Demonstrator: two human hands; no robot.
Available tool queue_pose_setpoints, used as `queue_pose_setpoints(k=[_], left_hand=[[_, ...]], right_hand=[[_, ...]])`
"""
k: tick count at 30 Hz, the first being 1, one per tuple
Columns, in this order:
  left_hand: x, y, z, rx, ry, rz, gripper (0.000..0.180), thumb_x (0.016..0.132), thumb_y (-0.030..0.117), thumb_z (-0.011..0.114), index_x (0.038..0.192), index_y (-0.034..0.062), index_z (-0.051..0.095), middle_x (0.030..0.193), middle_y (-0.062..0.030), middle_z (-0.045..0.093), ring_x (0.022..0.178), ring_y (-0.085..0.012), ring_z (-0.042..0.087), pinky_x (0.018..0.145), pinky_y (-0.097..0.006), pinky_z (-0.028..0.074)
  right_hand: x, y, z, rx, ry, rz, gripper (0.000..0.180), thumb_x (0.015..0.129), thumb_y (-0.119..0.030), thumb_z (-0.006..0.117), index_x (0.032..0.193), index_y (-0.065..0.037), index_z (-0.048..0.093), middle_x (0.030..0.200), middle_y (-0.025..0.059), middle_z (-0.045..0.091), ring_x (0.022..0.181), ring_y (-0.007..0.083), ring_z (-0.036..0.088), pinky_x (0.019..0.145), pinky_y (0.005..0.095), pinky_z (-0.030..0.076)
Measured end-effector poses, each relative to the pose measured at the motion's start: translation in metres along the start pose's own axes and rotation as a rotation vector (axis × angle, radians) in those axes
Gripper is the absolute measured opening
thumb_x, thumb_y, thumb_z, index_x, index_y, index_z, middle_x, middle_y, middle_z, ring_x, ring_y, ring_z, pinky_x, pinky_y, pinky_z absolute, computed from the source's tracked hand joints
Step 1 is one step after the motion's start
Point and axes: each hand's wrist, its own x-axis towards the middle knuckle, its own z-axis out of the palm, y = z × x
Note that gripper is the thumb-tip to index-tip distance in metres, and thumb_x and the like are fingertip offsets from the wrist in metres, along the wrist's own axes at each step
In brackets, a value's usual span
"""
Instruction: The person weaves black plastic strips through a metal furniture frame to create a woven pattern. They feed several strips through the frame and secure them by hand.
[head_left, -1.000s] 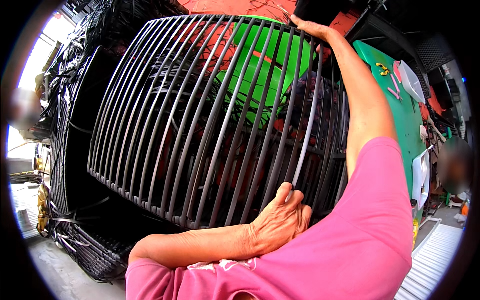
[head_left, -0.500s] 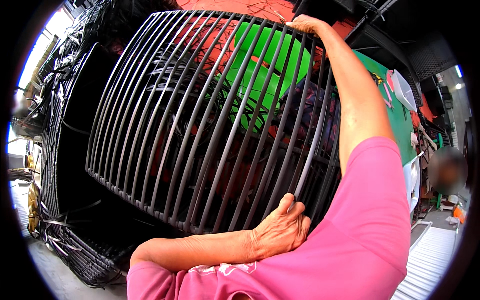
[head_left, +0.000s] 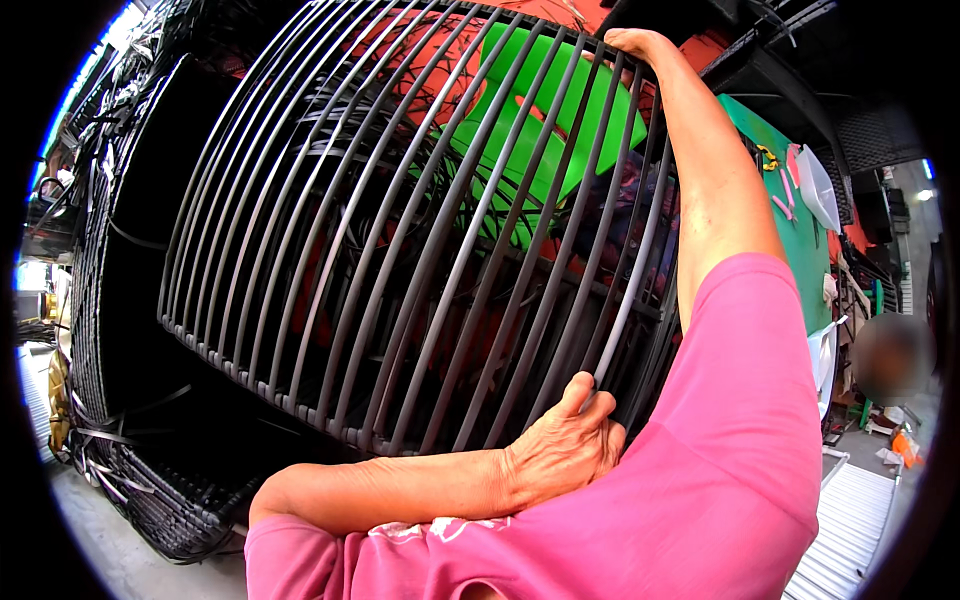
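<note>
1. At far left, a tall bundle of thin black woven strips (head_left: 92, 320) bristles with loose ends; should the work swing that way, a stray end could snag it.

2. At centre, a large curved frame of dark grey, rod-like slats (head_left: 437, 210) stands tilted before the worker's chest. Gripped only along one side, it could pivot or tip if either hold loosens.

3. The left hand (head_left: 567, 440) has its fingers curled, thumb against the lower end of a pale grey slat; how firmly they close is hidden. A slip could let that slat spring back.

4. The right hand (head_left: 635, 45) reaches to the frame's top edge, fingers bent over the rim; their tips are partly hidden. A long, outstretched arm could tire, costing control.
</note>
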Motion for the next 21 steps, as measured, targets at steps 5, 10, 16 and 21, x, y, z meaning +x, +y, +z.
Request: queue_pose_setpoints(k=[5, 10, 16, 21], left_hand=[[-0.004, 0.004, 0.001, -0.011, 0.006, -0.009, 0.016, 0.063, 0.017, 0.053, 0.065, 0.009, 0.038, 0.052, -0.0035, 0.034, 0.07, -0.0202, 0.039, 0.087, -0.044, 0.032], [0.003, -0.002, -0.006, -0.045, -0.061, -0.005, 0.015, 0.068, 0.018, 0.052, 0.066, 0.0052, 0.045, 0.052, -0.0069, 0.045, 0.07, -0.0217, 0.042, 0.083, -0.045, 0.032], [0.024, -0.018, 0.01, -0.125, -0.017, 0.007, 0.012, 0.068, 0.013, 0.054, 0.066, 0.0042, 0.046, 0.053, -0.0081, 0.047, 0.072, -0.0236, 0.045, 0.079, -0.043, 0.031], [0.038, -0.027, 0.025, -0.192, 0.066, -0.004, 0.012, 0.065, 0.011, 0.057, 0.063, 0.0066, 0.046, 0.054, -0.005, 0.046, 0.072, -0.023, 0.047, 0.077, -0.042, 0.032]], right_hand=[[-0.029, -0.027, 0.039, 0.111, -0.027, -0.075, 0.042, 0.078, -0.047, 0.062, 0.069, -0.007, 0.056, 0.051, 0.0036, 0.05, 0.04, 0.0168, 0.049, 0.038, 0.0297, 0.041], [-0.071, -0.052, 0.055, 0.162, 0.201, -0.03, 0.067, 0.084, -0.065, 0.036, 0.079, -0.001, 0.055, 0.059, 0.0122, 0.056, 0.046, 0.0217, 0.056, 0.039, 0.0331, 0.045], [-0.098, -0.044, 0.059, -0.412, 0.46, -0.278, 0.064, 0.086, -0.059, 0.035, 0.095, -0.003, 0.063, 0.091, 0.0185, 0.063, 0.087, 0.0345, 0.062, 0.077, 0.0438, 0.048], [-0.228, -0.05, 0.114, -0.646, 0.602, -0.675, 0.041, 0.09, -0.037, 0.048, 0.098, 0.001, 0.061, 0.081, 0.0196, 0.061, 0.079, 0.0357, 0.059, 0.072, 0.0401, 0.046]])
